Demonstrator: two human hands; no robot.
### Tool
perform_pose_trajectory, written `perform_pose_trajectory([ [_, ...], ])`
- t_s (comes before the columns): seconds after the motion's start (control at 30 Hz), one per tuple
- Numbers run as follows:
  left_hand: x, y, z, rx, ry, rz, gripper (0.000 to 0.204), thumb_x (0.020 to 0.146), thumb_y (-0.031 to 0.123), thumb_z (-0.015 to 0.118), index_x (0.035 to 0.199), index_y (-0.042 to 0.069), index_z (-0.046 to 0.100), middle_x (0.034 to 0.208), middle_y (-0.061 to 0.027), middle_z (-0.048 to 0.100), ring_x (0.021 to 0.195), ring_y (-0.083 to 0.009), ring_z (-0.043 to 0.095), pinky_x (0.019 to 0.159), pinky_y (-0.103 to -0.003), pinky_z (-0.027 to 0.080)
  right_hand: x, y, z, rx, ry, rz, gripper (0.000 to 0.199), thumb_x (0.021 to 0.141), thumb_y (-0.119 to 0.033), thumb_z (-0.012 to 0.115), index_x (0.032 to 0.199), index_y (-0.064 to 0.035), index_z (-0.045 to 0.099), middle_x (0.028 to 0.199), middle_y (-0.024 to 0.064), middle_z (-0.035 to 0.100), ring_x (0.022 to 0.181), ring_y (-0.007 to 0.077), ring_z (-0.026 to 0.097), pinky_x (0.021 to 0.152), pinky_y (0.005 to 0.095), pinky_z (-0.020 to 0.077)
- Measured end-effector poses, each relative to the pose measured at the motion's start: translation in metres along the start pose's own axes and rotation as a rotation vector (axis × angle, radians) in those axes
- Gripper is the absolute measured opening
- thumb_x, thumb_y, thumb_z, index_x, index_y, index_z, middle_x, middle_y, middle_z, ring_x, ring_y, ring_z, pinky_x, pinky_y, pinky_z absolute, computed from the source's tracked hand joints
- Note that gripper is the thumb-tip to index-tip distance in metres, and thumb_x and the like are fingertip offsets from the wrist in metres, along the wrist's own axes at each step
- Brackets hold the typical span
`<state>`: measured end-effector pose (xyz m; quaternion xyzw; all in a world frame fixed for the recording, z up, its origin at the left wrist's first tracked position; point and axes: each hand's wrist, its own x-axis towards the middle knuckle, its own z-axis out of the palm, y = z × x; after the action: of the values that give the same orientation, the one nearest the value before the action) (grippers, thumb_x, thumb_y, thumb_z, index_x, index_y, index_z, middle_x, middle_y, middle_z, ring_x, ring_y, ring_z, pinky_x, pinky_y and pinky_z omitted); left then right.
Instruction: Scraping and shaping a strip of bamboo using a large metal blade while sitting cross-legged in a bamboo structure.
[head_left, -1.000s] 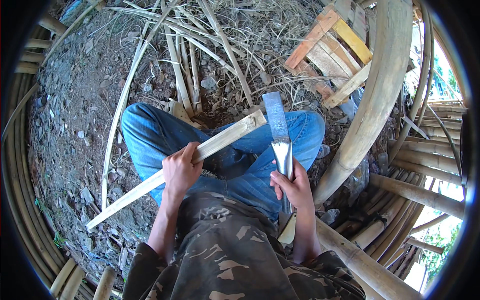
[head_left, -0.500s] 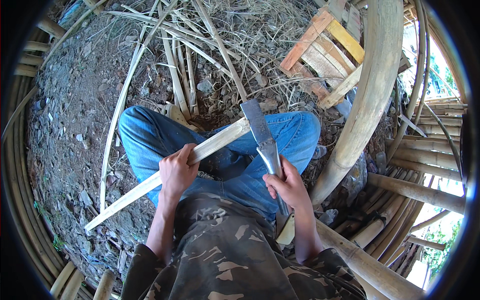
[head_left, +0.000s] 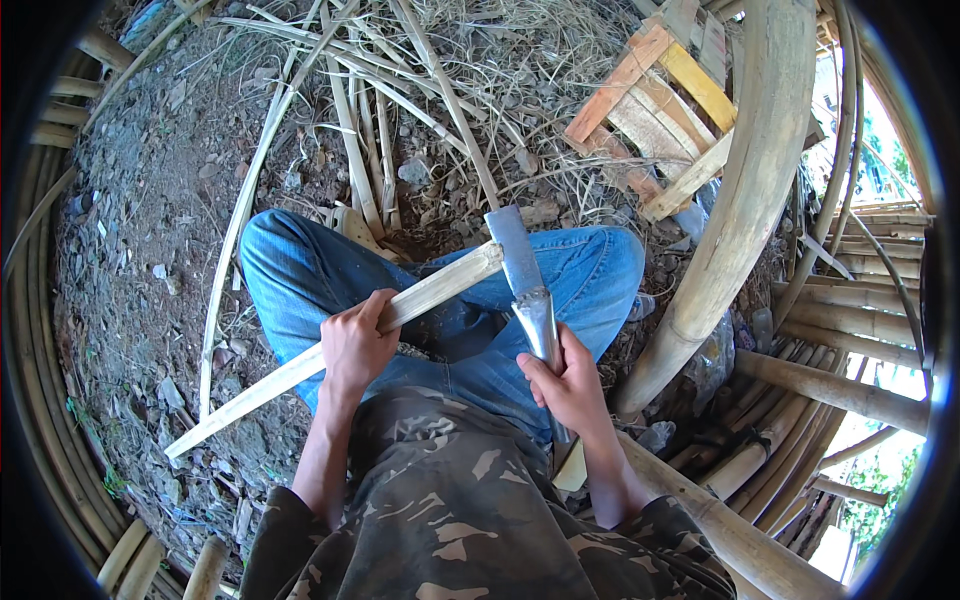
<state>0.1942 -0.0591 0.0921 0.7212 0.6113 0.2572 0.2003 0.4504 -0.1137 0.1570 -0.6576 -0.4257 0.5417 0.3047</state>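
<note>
My left hand (head_left: 358, 347) is wrapped round a split bamboo strip (head_left: 440, 283) that slants across my lap. Its lower end hangs out past my left knee over the ground. In my right hand (head_left: 568, 385) is the metal handle of a machete with a short, broad, square-ended blade (head_left: 517, 248). The blade meets or lies right beside the strip's upper end, over my crossed legs in blue jeans (head_left: 590, 275). Whether the edge bites into the bamboo cannot be made out.
Long bamboo strips (head_left: 362, 150) lie on the stony ground ahead, among dry shavings (head_left: 520, 70). A broken wooden crate (head_left: 650, 110) stands far right. A thick bamboo pole (head_left: 735, 220) rises close on my right, with more poles (head_left: 850, 385) beyond it.
The machete blade has tilted slightly and shifted a little, and my right hand has moved slightly left with it. The strip has barely moved in my left hand.
</note>
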Motion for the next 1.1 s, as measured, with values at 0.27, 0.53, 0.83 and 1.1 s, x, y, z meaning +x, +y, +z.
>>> perform_pose_trajectory([
  [0.27, 0.001, 0.000, 0.000, 0.001, 0.015, 0.014, 0.032, 0.070, 0.009, 0.070, 0.101, 0.011, 0.063, 0.077, -0.0080, 0.068, 0.068, -0.0276, 0.067, 0.060, -0.036, 0.053, 0.001, -0.001, 0.002, -0.028, 0.035, -0.066, 0.034, 0.087, -0.017, 0.068, 0.112, 0.0001, 0.054, 0.061, 0.0028, 0.058, 0.047, 0.0086, 0.055, 0.045, 0.0251, 0.0414],
  [0.53, -0.006, -0.006, -0.016, -0.041, 0.015, 0.057, 0.036, 0.071, 0.011, 0.072, 0.105, 0.010, 0.063, 0.081, -0.0082, 0.067, 0.073, -0.0269, 0.066, 0.064, -0.036, 0.052, 0.003, 0.004, 0.000, -0.048, 0.024, -0.046, 0.035, 0.087, -0.020, 0.069, 0.110, 0.0002, 0.053, 0.061, 0.0032, 0.058, 0.047, 0.0095, 0.055, 0.045, 0.0253, 0.0418],
  [0.83, -0.015, -0.021, -0.003, 0.101, 0.038, -0.026, 0.031, 0.071, 0.001, 0.061, 0.100, 0.011, 0.063, 0.073, -0.0071, 0.065, 0.062, -0.0253, 0.064, 0.056, -0.037, 0.051, 0.005, -0.001, 0.003, -0.032, 0.012, -0.030, 0.033, 0.087, -0.016, 0.068, 0.111, 0.0006, 0.053, 0.061, 0.0017, 0.056, 0.046, 0.0069, 0.052, 0.044, 0.0241, 0.0400],
  [1.1, -0.015, -0.025, 0.003, 0.101, 0.054, 0.002, 0.031, 0.071, 0.002, 0.062, 0.100, 0.013, 0.065, 0.072, -0.0050, 0.066, 0.057, -0.0243, 0.063, 0.054, -0.036, 0.051, 0.005, 0.001, 0.004, 0.008, 0.051, -0.028, 0.035, 0.087, -0.015, 0.068, 0.115, 0.0011, 0.053, 0.062, 0.0015, 0.056, 0.046, 0.0063, 0.051, 0.043, 0.0234, 0.0396],
])
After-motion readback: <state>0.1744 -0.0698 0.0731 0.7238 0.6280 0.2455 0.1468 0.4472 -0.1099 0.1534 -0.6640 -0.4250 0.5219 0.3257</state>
